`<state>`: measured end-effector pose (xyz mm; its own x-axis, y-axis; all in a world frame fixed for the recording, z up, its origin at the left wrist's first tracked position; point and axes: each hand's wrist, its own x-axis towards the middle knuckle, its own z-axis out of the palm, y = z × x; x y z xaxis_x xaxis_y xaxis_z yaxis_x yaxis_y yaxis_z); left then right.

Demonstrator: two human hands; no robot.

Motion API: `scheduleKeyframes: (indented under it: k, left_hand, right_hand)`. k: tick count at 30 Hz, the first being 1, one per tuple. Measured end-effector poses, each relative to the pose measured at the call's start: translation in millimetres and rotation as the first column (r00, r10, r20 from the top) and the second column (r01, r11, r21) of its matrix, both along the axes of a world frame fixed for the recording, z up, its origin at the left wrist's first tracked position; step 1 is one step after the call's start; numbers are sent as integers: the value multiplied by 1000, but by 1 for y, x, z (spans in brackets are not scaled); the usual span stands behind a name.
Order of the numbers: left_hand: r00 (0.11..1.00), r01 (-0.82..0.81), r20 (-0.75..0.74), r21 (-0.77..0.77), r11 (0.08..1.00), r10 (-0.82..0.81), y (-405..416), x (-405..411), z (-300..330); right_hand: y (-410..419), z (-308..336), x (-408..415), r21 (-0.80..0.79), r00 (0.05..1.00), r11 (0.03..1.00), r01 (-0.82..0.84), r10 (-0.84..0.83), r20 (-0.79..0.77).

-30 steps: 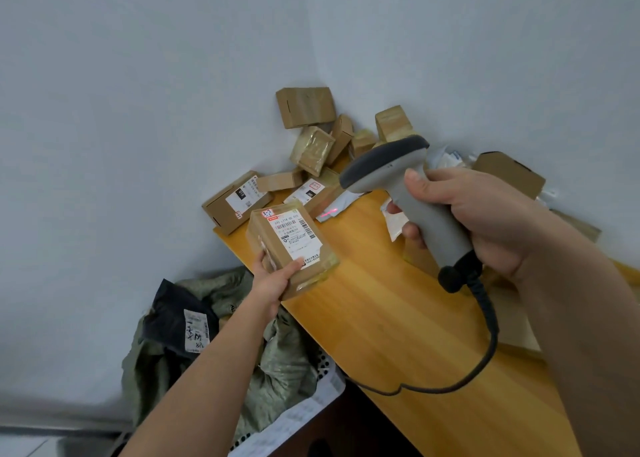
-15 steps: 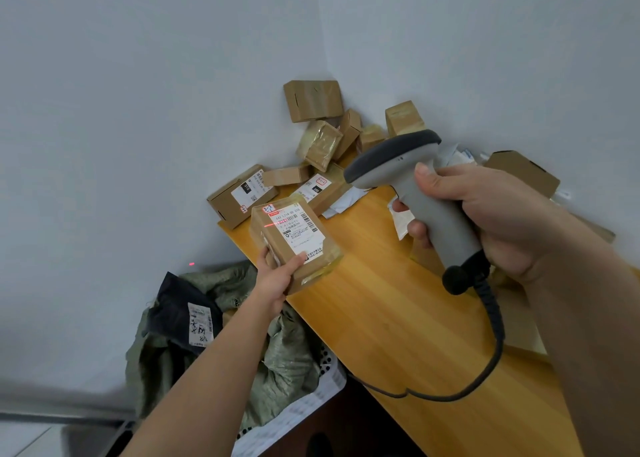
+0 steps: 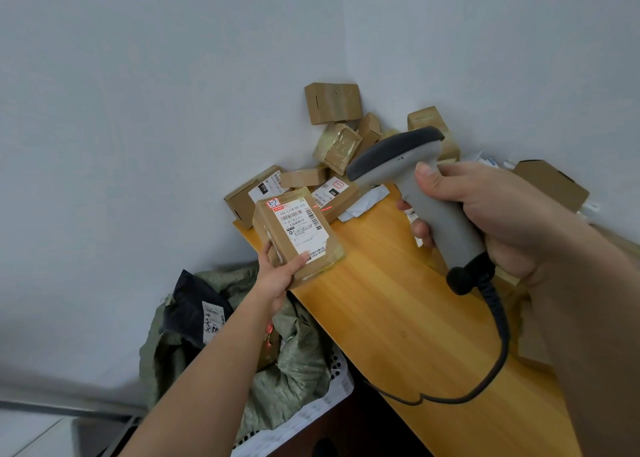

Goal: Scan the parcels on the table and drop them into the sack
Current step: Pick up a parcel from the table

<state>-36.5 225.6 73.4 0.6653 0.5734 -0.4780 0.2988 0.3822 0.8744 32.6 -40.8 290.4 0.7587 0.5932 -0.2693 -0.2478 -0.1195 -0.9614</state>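
Parcel [image 3: 298, 231], label up, sits gripped in the left hand [image 3: 278, 276] above the table's [image 3: 398, 318] left edge. Right hand [image 3: 491, 221] clasps the grey scanner [image 3: 415, 186]. Green sack [image 3: 294, 370] gapes below left; more boxes [image 3: 332, 104] crowd the far corner.

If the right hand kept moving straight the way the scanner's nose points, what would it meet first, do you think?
Probably the held parcel in the left hand, though depth is unclear; the red scan line falls just beyond it, on the labelled box.

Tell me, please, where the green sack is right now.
In the head view the green sack sits lower left, below the wooden table's left edge, directly under the left hand holding the labelled parcel.
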Motion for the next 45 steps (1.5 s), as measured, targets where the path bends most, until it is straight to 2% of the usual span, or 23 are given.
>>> scheduleKeyframes:
  k: [8,18,28,36,45]
  left_hand:
    - [999,34,-19,-97,995,-36,4,7,9]
    - [982,109,-147,-50,993,-115,4,16,21]
    - [981,108,-156,-33,994,-112,-3,21,27]
    - [980,101,-167,-27,995,-104,0,18,26]
    - [987,65,-140,-71,995,-75,4,12,21]
  right_hand:
    - [5,4,-7,-14,999,1000,3,-3,36]
    - [4,7,-14,-54,996,998,15,-10,86]
    - [2,9,-17,-97,995,994,49,-40,96]
    - [4,15,-22,-65,991,995,75,-67,113]
    - [7,16,-27,-84,990,994,68,-57,127]
